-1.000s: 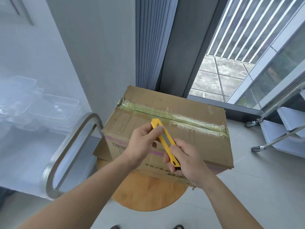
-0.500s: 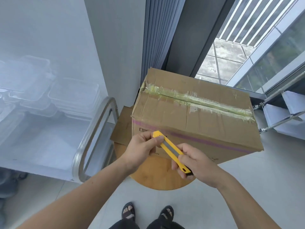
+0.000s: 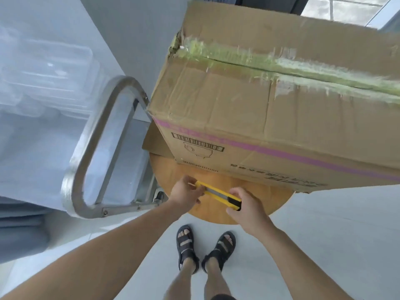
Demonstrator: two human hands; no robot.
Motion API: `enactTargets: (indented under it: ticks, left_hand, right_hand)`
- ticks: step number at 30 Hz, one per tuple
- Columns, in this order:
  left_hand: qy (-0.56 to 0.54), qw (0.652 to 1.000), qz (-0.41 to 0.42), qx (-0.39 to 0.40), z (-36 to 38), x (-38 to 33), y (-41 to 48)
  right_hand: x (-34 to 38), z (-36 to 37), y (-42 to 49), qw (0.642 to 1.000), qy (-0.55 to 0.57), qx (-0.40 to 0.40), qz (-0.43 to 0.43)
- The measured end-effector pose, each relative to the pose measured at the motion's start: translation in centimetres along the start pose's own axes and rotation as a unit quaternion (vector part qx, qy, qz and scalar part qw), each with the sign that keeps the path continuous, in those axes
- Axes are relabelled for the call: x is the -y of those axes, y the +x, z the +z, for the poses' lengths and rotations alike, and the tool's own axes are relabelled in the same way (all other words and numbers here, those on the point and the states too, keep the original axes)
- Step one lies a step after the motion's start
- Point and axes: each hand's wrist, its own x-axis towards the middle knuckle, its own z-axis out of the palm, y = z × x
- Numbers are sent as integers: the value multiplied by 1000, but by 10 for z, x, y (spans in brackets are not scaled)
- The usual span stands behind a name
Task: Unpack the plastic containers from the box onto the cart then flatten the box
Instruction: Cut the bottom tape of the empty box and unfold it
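Observation:
A large brown cardboard box (image 3: 270, 109) stands on a round wooden stool (image 3: 216, 187), its top seam closed under greenish tape and a pink stripe along its side. In front of the box I hold a yellow utility knife (image 3: 218, 194) with both hands. My left hand (image 3: 187, 194) pinches its tip end; my right hand (image 3: 246, 207) grips the black rear end. Clear plastic containers (image 3: 49, 70) sit stacked on the steel cart (image 3: 101, 131) at the left.
The cart's metal handle loop stands close to the box's left corner. A flat piece of cardboard (image 3: 154, 140) lies under the box. My sandalled feet (image 3: 204, 247) stand on the pale floor below the stool. A window (image 3: 346, 7) is behind the box.
The view has tilted down and closer to the box. Both hands with the knife have dropped from the box's front face to just above the stool's near edge.

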Motion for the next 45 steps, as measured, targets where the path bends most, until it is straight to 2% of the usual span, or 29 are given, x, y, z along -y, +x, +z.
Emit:
enactTargets:
  ticks: [4, 9, 17, 23, 30, 39, 42, 45]
  left_hand:
    - [84, 996, -9, -26, 26, 23, 37]
    - [205, 977, -14, -60, 46, 47, 59]
    - [260, 963, -2, -70, 57, 56, 72]
    - [280, 958, 5, -59, 57, 55, 73]
    - [307, 952, -9, 5, 41, 38, 59]
    - [333, 923, 190, 31, 3, -41, -33]
    - [345, 900, 264, 22, -10, -68, -74]
    - [335, 876, 347, -5, -26, -98, -110]
  right_hand:
    - [-35, 21, 34, 1000, -25, -10, 0]
    - [-65, 43, 57, 992, -114, -40, -30]
    - [-87, 62, 71, 972, -175, -133, -84]
    - [-87, 64, 70, 971, -191, -133, -63]
    - [-74, 51, 56, 973, -180, -135, -57]
    - [-8, -19, -22, 976, -119, -162, -79]
    - [21, -44, -53, 968, -96, -204, -106]
    - [53, -70, -79, 948, -69, -280, -139]
